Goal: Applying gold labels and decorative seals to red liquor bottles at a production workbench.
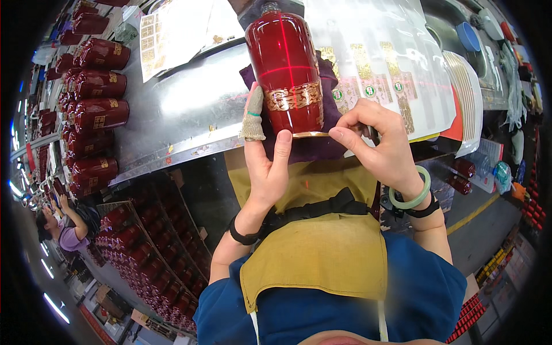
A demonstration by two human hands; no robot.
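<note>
Yellow apron [313,253] nearest, left hand [267,175] touches red bottle [283,60], contents hidden.

Lighting: bright and white, long lamps [56,308] lit at far left; broad blown-out glare on the metal desk [172,95], sheen on clear film [397,26], a thin red light cross on the glossy bottle [269,54] before me; deep shade under the desk. Clarity: middle crisp, far background small and soft, hazy patch over the blue shirt [422,276]. Distortion: straight edges bowed, corners black.
</note>
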